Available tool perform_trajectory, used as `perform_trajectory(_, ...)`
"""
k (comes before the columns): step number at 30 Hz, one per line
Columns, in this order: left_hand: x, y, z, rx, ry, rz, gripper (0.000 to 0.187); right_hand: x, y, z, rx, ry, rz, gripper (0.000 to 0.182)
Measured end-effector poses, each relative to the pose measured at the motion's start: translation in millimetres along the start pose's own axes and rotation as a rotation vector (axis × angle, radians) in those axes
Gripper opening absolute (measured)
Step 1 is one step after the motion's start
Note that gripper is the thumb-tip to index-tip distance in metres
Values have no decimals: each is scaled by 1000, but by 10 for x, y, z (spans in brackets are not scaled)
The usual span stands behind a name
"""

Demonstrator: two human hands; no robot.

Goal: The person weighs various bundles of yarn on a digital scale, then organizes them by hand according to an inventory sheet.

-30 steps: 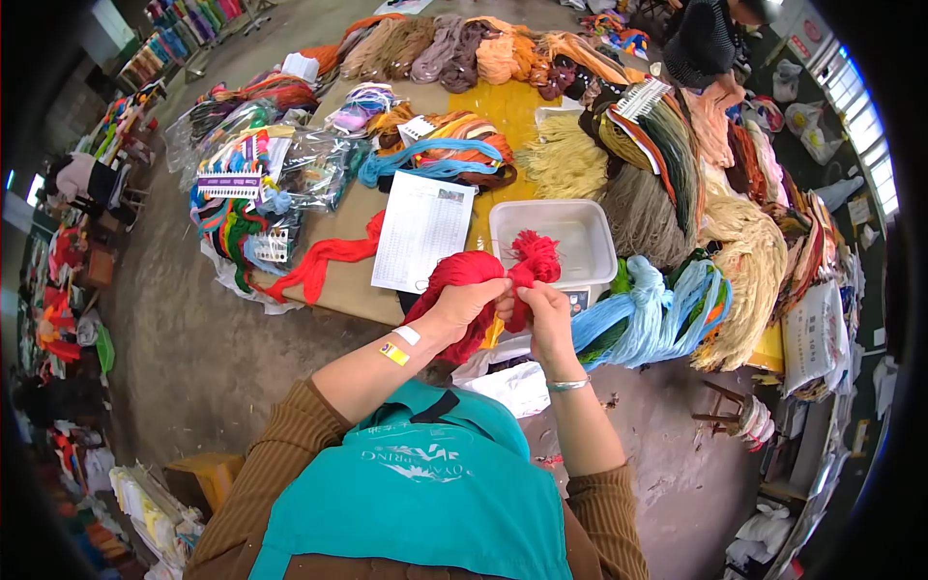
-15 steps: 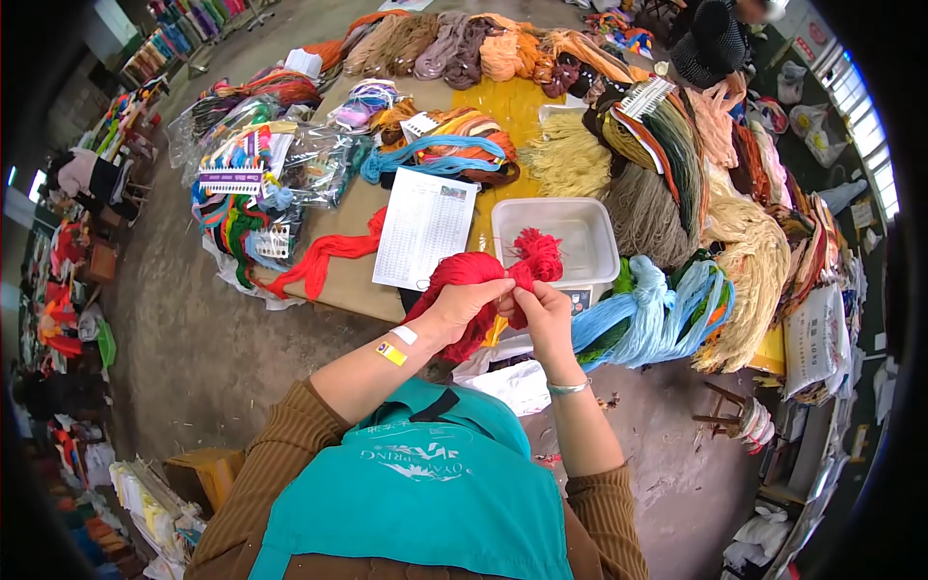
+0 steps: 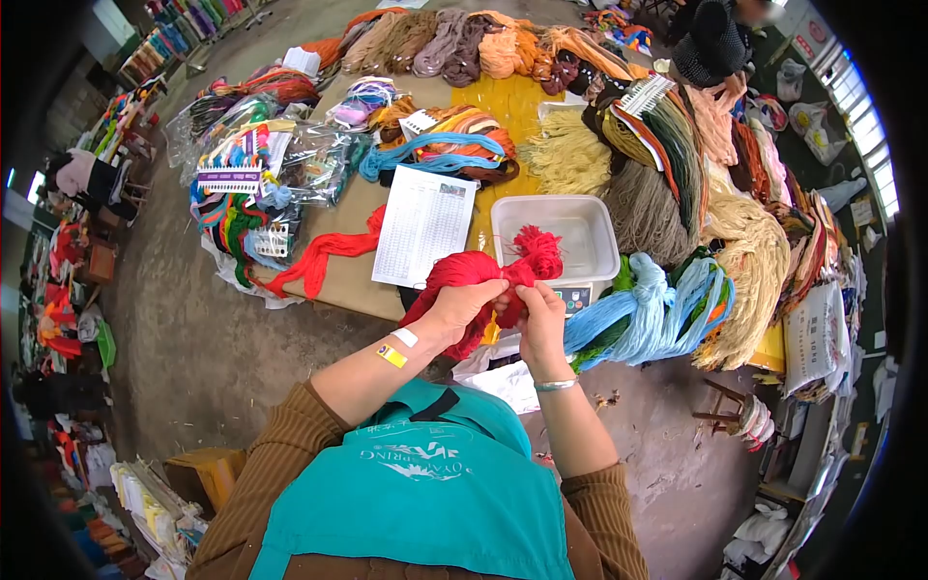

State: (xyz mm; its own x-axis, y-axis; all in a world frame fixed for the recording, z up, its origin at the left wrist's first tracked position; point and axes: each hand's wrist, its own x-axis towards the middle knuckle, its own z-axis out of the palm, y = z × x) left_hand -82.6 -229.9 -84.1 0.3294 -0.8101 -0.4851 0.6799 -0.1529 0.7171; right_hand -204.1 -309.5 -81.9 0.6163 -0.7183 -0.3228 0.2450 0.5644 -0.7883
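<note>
Above the table's near edge, both of my hands grip a crimson skein of yarn [image 3: 454, 273]. My left hand [image 3: 468, 307] is closed around its gathered middle, thumb on top. Close beside it, my right hand [image 3: 543, 327] pinches the strands just below a tufted end, which sticks up past my fingers. Its loose loops hang behind my left wrist. Just beyond the tuft, a clear plastic tub [image 3: 607, 215] rests on a scale [image 3: 576, 298] that is partly hidden. To the left lies a printed sheet [image 3: 422, 232].
A bright red hank [image 3: 327, 255] trails across the table's left side. Light blue yarn [image 3: 650, 311] hangs over the near right edge, by cream skeins [image 3: 742, 261]. Color cards [image 3: 232, 177] and bagged threads lie at left. Another person [image 3: 710, 48] stands at the far right.
My right hand has shifted slightly, its fingers still at the skein's tied part. More of the scale shows. The other person's hand now reaches onto the peach yarn.
</note>
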Motion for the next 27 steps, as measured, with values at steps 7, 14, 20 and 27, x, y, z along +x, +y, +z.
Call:
perform_trajectory(7,22,-32,-113,-46,-74,-29,13,-20,-23,67,54,23,100,7)
perform_trajectory(14,-32,-6,-75,-48,-1,2,12,21,60,28,-1,18,48,8)
perform_trajectory(20,34,-6,-157,-225,-87,-34,12,-22,-24,66,342,34,129,7)
perform_trajectory(27,-52,76,-95,-349,-46,-137,14,-24,-53,58,296,0,60,4)
